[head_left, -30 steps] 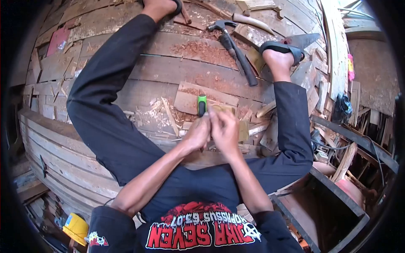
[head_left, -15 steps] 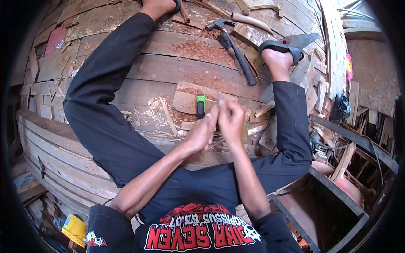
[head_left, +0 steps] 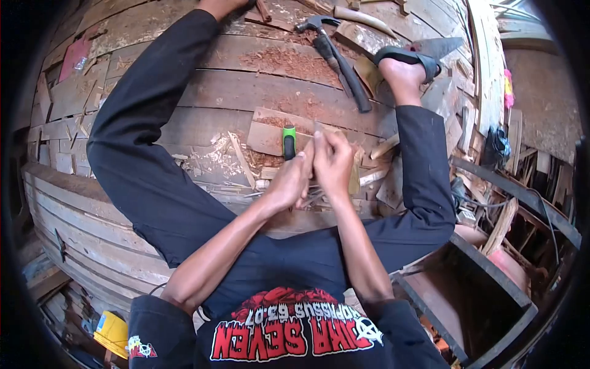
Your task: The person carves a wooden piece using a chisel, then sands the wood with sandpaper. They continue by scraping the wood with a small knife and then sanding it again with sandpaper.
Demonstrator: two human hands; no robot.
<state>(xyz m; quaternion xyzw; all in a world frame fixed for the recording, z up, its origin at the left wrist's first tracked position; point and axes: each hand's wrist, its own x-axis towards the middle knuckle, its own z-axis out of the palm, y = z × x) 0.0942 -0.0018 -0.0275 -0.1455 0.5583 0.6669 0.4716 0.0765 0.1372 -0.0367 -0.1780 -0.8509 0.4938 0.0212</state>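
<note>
My left hand (head_left: 287, 183) and my right hand (head_left: 334, 161) meet in front of my lap, almost touching. The right fingers are curled in a pinch, with a small thin tip (head_left: 318, 126) showing above them; its kind I cannot make out. My left fingers are pressed together beside the right hand, and whatever they grip is hidden. Just beyond the left hand, a green and black tool handle (head_left: 289, 142) rests on a short wooden board (head_left: 261, 136) strewn with reddish shavings.
A claw hammer (head_left: 344, 67) lies farther out, beside another dark-handled tool (head_left: 329, 55). A saw blade (head_left: 439, 52) is by my right foot (head_left: 402, 71). Pale wood shavings (head_left: 221, 157) litter the plank floor. A dark metal frame (head_left: 485, 264) stands at right, a yellow container (head_left: 112, 332) at lower left.
The whole view has shifted slightly, so the floor items appear a little higher. My hands stay together in nearly the same place; the blurred right hand is now sharper.
</note>
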